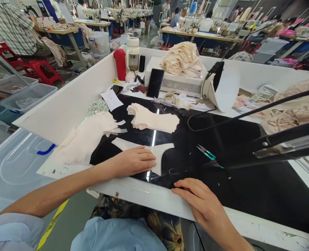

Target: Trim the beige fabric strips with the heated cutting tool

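My left hand (133,161) lies flat, fingers stretched out, on a cream cut fabric piece (162,152) spread on the black table surface (238,181). Over the table's white front edge rests my right hand (202,204), its fingers loosely bent and a little apart, with nothing seen in them. Just beyond the piece lies a neat stack of cream fabric pieces (155,120). A larger pile of cream cut fabric (83,139) spreads to the left. Thread snips (208,153) with teal handles lie to the right, apart from both hands.
A white lamp shade (226,87), a phone (155,83), a red bottle (120,64) and a white box (177,85) bearing bundled fabric (182,57) stand at the back. A dark lamp arm (287,139) crosses the right side. Low white walls (65,101) border the table.
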`<state>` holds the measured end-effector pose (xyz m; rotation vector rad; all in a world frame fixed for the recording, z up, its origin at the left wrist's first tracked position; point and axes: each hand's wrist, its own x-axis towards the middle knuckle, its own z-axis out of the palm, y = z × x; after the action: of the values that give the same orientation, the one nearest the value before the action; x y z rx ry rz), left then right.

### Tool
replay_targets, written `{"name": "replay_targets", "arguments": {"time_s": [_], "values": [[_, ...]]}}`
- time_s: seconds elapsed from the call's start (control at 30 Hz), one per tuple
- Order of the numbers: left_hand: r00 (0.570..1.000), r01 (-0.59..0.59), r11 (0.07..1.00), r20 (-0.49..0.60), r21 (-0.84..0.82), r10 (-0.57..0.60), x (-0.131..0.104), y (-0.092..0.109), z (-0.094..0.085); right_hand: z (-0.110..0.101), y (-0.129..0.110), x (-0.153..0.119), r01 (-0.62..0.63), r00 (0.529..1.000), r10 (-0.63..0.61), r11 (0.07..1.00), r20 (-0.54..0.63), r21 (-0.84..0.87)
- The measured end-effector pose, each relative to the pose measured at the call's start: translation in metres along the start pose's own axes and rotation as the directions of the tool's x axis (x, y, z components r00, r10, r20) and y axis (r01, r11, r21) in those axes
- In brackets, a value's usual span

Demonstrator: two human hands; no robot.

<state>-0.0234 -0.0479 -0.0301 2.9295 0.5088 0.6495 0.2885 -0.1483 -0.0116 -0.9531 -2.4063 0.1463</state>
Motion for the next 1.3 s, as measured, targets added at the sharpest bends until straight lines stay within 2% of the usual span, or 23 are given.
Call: {"name": "replay_targets", "arguments": {"time_s": [0.13,0.3,0.4,0.47,0.5,0.53,0.57,0.6,0.63,0.67,0.7,0.8,0.87,0.93,1.07,1.1,1.23,1.3], "values": [[1.0,-0.024,1.0,-0.011,0.018,0.024,0.002,0.001,-0.005,0.002,-0.002,-0.006,0.003,1.0,-0.003,1.0,0.009,-0.01],[1.0,-0.022,0.999,0.004,0.024,0.022,0.003,0.001,-0.008,-0.013,0.002,-0.01,0.02,0.995,-0.016,0.999,-0.094,0.044],[1.0,-0.001,1.0,0.008,-0.003,0.001,0.002,0.001,-0.007,-0.024,0.005,-0.018,-0.034,0.979,0.048,0.997,-0.198,0.072],[1.0,0.003,1.0,0.015,-0.007,-0.003,0.001,0.001,-0.007,-0.028,0.006,-0.023,-0.147,0.935,0.175,0.983,-0.307,0.114],[1.0,0.002,1.0,0.015,-0.005,-0.002,0.001,0.001,-0.007,-0.028,0.008,-0.025,-0.237,0.866,0.28,0.959,-0.414,0.153],[1.0,-0.001,1.0,0.013,-0.001,0.001,0.001,0.003,-0.008,-0.027,0.011,-0.025,-0.333,0.761,0.401,0.916,-0.51,0.222],[1.0,-0.006,1.0,0.011,0.005,0.006,0.002,0.004,-0.009,-0.026,0.015,-0.023,-0.404,0.614,0.512,0.858,-0.601,0.318],[1.0,-0.012,1.0,0.008,0.009,0.012,0.002,0.006,-0.01,-0.026,0.02,-0.019,-0.428,0.476,0.599,0.797,-0.644,0.426],[1.0,-0.02,1.0,0.008,0.013,0.02,0.003,0.008,-0.011,-0.026,0.025,-0.013,-0.427,0.422,0.679,0.734,-0.601,0.528],[1.0,-0.03,0.999,0.01,0.019,0.03,0.005,0.011,-0.012,-0.028,0.031,-0.005,-0.381,0.399,0.709,0.705,-0.581,0.599],[0.999,-0.043,0.999,0.016,0.027,0.042,0.007,0.014,-0.012,-0.031,0.037,0.004,-0.329,0.403,0.724,0.686,-0.56,0.65],[0.996,-0.09,0.994,0.028,0.067,0.088,0.015,0.022,-0.013,-0.044,0.05,0.037,-0.207,0.538,0.683,0.675,-0.494,0.708],[0.994,-0.113,0.989,0.021,0.099,0.111,0.021,0.026,-0.012,-0.052,0.053,0.057,-0.112,0.602,0.616,0.695,-0.509,0.71],[0.992,-0.125,0.984,0.016,0.127,0.124,0.025,0.029,-0.012,-0.056,0.053,0.073,-0.039,0.615,0.568,0.715,-0.548,0.698],[0.992,-0.127,0.978,0.02,0.165,0.125,0.028,0.031,-0.01,-0.053,0.052,0.089,0.02,0.589,0.573,0.695,-0.57,0.719],[0.992,-0.123,0.977,0.02,0.172,0.121,0.027,0.031,-0.009,-0.051,0.051,0.09,0.028,0.602,0.571,0.683,-0.558,0.73],[0.994,-0.103,0.975,-0.014,0.198,0.108,0.025,0.032,-0.004,-0.045,0.045,0.095,0.095,0.719,0.488,0.636,-0.494,0.766],[0.997,-0.068,0.982,-0.027,0.175,0.074,0.024,0.032,-0.002,-0.041,0.039,0.098,0.132,0.758,0.454,0.597,-0.468,0.792]]}}
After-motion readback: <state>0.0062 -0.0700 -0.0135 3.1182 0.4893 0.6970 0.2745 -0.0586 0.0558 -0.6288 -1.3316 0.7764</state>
